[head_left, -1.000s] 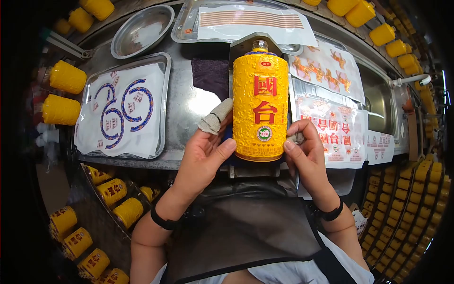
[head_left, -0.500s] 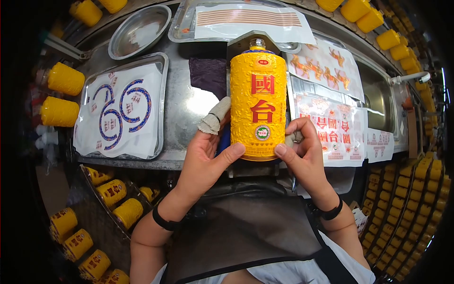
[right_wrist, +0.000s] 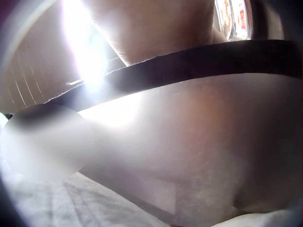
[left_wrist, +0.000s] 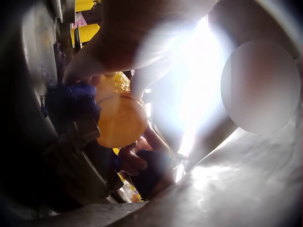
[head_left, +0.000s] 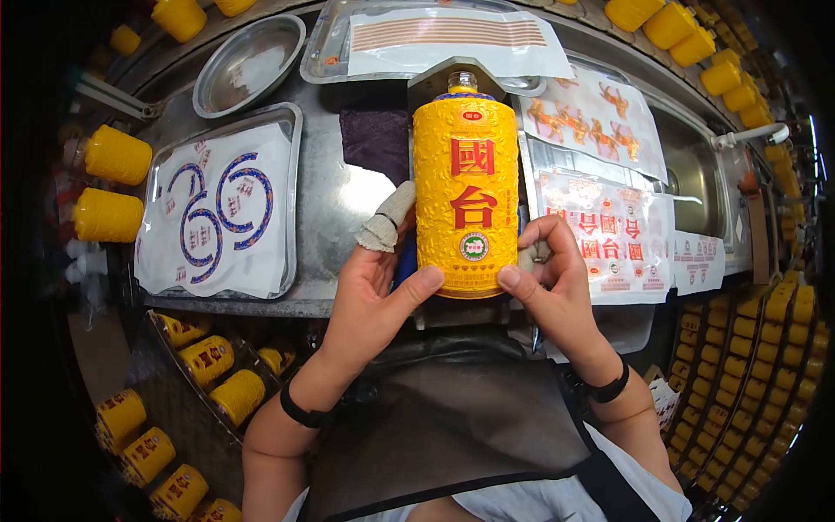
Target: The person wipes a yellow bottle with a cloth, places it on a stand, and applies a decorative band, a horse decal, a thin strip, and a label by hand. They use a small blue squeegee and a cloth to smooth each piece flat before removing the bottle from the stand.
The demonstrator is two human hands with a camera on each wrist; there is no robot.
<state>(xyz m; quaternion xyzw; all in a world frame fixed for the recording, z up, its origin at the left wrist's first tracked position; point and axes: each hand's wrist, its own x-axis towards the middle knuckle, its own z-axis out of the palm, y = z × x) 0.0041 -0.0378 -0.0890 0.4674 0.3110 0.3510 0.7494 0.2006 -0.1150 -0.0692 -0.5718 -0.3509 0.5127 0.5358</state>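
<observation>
A yellow embossed bottle (head_left: 467, 187) with large red characters, a green round emblem and a clear glass neck lies face up in the head view, neck pointing away. Both hands hold its lower end from the sides. My left hand (head_left: 370, 283) lays its thumb on the lower left corner; a pale cloth cover (head_left: 383, 228) with a dark band sits on one finger. From the other side, my right hand (head_left: 557, 278) rests its thumb on the lower right corner, fingers bent beside the bottle. The left wrist view shows the bottle's round base (left_wrist: 122, 122) between the hands.
On the left, a metal tray (head_left: 294, 187) holds a sheet with blue curved decals. Behind stand a round pan (head_left: 209, 103) and a sheet of brown stripes (head_left: 452, 39). Red character decals (head_left: 600, 230) and gold figure decals (head_left: 583, 122) lie right, before a sink (head_left: 696, 165). Yellow bottles (head_left: 117, 155) line both sides.
Both thumbs have slid inward from the bottle's side edges onto its lower front. The whole scene, bottle included, has shifted slightly left in the head view.
</observation>
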